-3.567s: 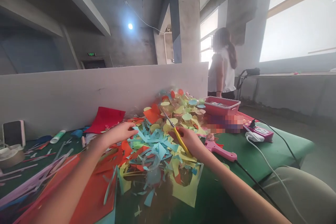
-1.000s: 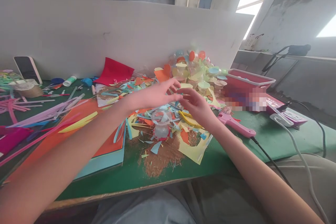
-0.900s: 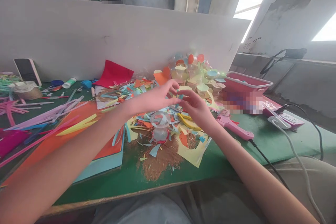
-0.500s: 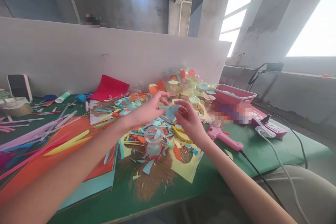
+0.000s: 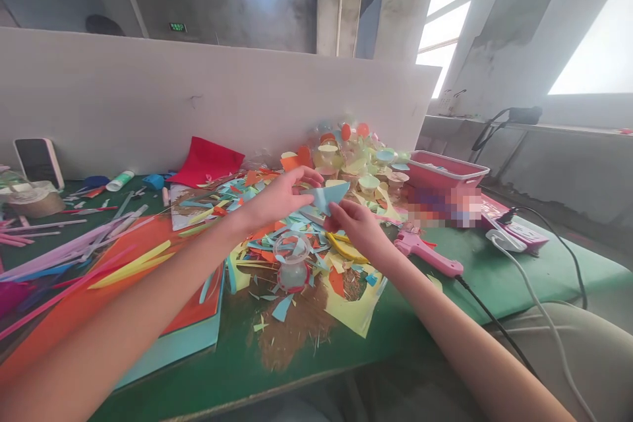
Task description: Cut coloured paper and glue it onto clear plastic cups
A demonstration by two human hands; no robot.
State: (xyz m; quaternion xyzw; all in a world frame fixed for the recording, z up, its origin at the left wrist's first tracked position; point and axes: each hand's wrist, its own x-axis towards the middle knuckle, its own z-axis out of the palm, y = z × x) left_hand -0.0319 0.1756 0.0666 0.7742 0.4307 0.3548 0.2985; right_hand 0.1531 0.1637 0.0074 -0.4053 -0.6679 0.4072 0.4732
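Note:
A small piece of light blue paper (image 5: 330,196) is held up between my two hands over the scrap-covered table. My left hand (image 5: 289,194) pinches its left edge between thumb and fingers. On the lower right, the thumb and fingers of my right hand (image 5: 355,223) grip the same paper. Beneath them lie yellow-handled scissors (image 5: 349,249), partly hidden by my right hand. A clear plastic cup-like piece with a round rim (image 5: 291,248) stands in front, among blue, orange and yellow paper scraps (image 5: 262,254).
Behind my hands is a heap of clear cups with coloured paper (image 5: 353,151). To the right are a pink glue gun (image 5: 428,254) with its cord, a pink basket (image 5: 448,171) and a power strip (image 5: 517,237). Orange sheets (image 5: 74,316) and coloured strips lie left; a white board (image 5: 123,99) stands behind.
The blue paper has turned and spread, showing a longer pointed shape to the right. My right hand has shifted slightly lower and its fingers have closed on the paper. The view has shifted slightly.

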